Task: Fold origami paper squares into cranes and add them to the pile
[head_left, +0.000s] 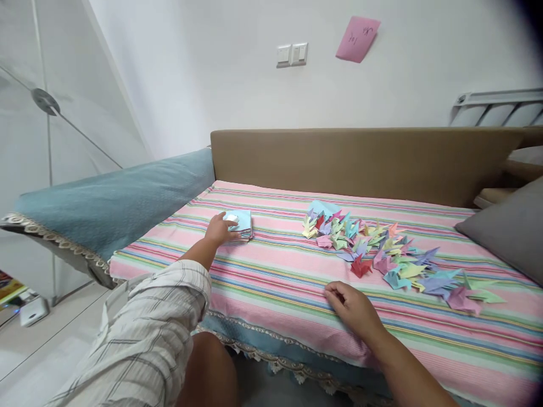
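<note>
We see the sofa (339, 161), cranes (385, 262) right of the stack (245, 219). Nearer than the stack, our right grip (350, 305) is half uncurled, visibly empty; our left grip (218, 229), fingers slightly parted, touches the stack, whether pinching we cannot tell.

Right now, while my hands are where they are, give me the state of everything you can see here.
Left hand: at the stack, fingers over its top
Square light-blue-topped paper stack: piled flat
Right hand: loosely curled, apart from the stack
Multicoloured folded paper shapes: folded, loosely clustered
Pink striped cloth: spread over the seat
Pink paper note: on the wall, tilted
Grey fabric cushion: lying slanted
</note>
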Motion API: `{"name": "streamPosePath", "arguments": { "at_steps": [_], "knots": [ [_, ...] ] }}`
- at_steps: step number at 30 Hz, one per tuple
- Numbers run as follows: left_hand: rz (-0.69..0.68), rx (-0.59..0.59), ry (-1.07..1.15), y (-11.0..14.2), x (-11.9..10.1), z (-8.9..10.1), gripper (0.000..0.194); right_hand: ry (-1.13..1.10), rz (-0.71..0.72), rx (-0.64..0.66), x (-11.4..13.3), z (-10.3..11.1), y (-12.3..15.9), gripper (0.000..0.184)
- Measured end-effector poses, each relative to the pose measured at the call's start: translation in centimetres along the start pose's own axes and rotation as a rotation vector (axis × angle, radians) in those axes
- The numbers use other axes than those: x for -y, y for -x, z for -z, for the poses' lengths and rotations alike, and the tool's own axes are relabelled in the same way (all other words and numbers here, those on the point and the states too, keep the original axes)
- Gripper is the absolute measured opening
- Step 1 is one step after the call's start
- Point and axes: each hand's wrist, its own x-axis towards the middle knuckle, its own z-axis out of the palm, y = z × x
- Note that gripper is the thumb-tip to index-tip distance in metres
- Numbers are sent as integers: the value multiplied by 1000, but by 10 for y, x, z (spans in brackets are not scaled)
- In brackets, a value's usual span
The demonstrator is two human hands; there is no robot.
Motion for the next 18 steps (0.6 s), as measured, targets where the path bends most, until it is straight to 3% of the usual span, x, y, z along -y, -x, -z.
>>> {"name": "streamPosePath", "arguments": {
  "at_steps": [6,13,18],
  "knots": [
    [-22,125,-40,-15,9,-2,40,2,1,31,0,2,-2,28],
    [-101,138,-74,-22,14,3,23,-6,19,42,-2,1,-4,29],
    [-147,126,-58,-23,13,4,25,-3,9,49,1,1,-4,28]
  ]
}}
